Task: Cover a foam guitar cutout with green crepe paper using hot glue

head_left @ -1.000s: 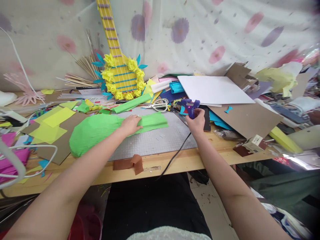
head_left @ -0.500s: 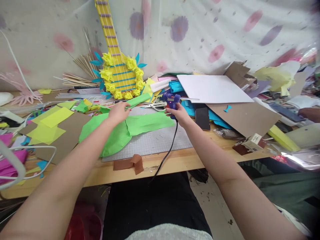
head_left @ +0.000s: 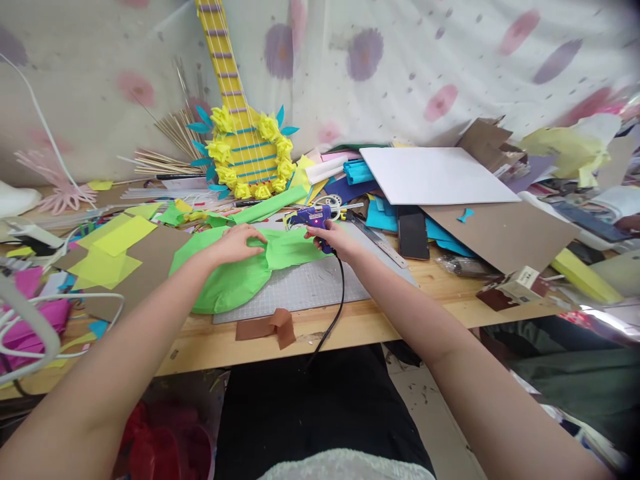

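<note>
My right hand (head_left: pixel 333 239) is wrapped round a purple glue gun (head_left: pixel 314 219) with a small lit red light; its nozzle points left over the green paper. A black cord hangs down from the gun's handle. My left hand (head_left: pixel 241 244) rests over a green crepe paper sheet (head_left: pixel 220 297), fingers curved and thumb a little apart, near where a second green paper strip (head_left: pixel 295 248) overlaps it. Under the papers lies a grey cutting mat (head_left: pixel 300 287). A rolled green paper (head_left: pixel 273 204) lies behind my left hand.
A yellow paper guitar (head_left: pixel 250 157) with paper roses leans on the curtain. A metal ruler (head_left: pixel 383 243), a black phone (head_left: pixel 413 233) and a white board (head_left: pixel 437 175) lie right. Brown paper (head_left: pixel 267 327) is at the front edge. Yellow sheets (head_left: pixel 125 237) lie left.
My left hand has let go of the rolled green paper and come down nearer over the green sheet. The glue gun has moved left and down, turning its nozzle leftward; the ruler now shows.
</note>
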Demonstrator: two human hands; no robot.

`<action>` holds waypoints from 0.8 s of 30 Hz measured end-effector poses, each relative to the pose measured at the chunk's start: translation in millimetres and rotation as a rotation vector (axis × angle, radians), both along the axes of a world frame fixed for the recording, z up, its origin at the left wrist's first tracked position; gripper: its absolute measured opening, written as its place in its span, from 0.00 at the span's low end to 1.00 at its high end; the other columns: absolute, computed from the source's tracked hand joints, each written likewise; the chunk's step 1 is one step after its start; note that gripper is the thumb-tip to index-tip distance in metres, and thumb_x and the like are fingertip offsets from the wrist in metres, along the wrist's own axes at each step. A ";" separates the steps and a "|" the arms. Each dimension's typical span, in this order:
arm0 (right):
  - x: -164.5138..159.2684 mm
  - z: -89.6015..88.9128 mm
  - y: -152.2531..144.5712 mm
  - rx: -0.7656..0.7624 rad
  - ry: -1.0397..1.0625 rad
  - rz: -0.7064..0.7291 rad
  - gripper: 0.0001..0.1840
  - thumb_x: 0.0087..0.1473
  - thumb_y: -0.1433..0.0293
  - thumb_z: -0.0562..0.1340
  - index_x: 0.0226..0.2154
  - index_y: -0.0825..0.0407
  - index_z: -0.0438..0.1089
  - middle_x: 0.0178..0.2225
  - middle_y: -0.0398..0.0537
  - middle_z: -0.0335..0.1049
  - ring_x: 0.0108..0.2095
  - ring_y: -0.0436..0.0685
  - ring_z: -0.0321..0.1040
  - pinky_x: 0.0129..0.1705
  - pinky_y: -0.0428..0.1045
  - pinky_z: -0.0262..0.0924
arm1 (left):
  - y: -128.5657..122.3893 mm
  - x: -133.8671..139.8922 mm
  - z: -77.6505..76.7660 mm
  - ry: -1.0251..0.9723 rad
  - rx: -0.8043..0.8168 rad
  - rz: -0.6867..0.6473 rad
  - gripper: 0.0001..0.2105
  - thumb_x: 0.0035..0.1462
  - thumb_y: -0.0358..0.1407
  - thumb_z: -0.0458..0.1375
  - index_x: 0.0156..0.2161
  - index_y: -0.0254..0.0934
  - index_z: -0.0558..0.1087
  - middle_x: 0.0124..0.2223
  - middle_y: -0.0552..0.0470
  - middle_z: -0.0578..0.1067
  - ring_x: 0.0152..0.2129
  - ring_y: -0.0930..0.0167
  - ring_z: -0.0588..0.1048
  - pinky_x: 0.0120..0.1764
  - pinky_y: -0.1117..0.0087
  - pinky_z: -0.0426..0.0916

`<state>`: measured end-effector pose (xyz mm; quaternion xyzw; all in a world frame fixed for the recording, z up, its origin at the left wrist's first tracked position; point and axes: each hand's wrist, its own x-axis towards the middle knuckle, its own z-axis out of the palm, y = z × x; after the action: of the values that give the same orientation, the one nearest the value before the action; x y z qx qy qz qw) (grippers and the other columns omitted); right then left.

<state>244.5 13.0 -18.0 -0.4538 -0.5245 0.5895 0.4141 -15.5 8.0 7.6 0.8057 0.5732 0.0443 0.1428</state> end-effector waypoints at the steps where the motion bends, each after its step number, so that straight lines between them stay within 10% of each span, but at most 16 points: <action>1: 0.1 0.0 -0.1 0.003 0.004 0.000 0.19 0.38 0.58 0.70 0.30 0.50 0.65 0.31 0.46 0.74 0.20 0.45 0.57 0.19 0.44 0.51 | 1.3 0.0 -0.5 -0.030 0.001 -0.002 0.17 0.50 0.40 0.58 0.46 0.42 0.75 0.52 0.47 0.72 0.54 0.61 0.67 0.59 0.57 0.59; 11: 12.3 5.2 -0.3 0.077 0.016 0.103 0.22 0.39 0.53 0.68 0.26 0.52 0.65 0.22 0.40 0.67 0.18 0.44 0.55 0.20 0.44 0.48 | 14.7 25.2 -12.2 -0.351 0.015 -0.078 0.25 0.45 0.45 0.61 0.49 0.38 0.71 0.51 0.45 0.72 0.48 0.63 0.71 0.54 0.59 0.65; 24: -2.3 29.5 7.9 0.175 -0.545 0.216 0.15 0.50 0.59 0.66 0.31 0.54 0.68 0.22 0.43 0.68 0.17 0.44 0.56 0.17 0.42 0.50 | 9.5 20.3 -24.9 -0.560 -0.104 -0.157 0.59 0.40 0.40 0.65 0.68 0.37 0.30 0.62 0.35 0.63 0.59 0.57 0.64 0.59 0.53 0.58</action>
<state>242.2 20.8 11.4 -0.4994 -0.7105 0.4391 0.2304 4.8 17.5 -17.2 0.7956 0.4489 0.2243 0.3395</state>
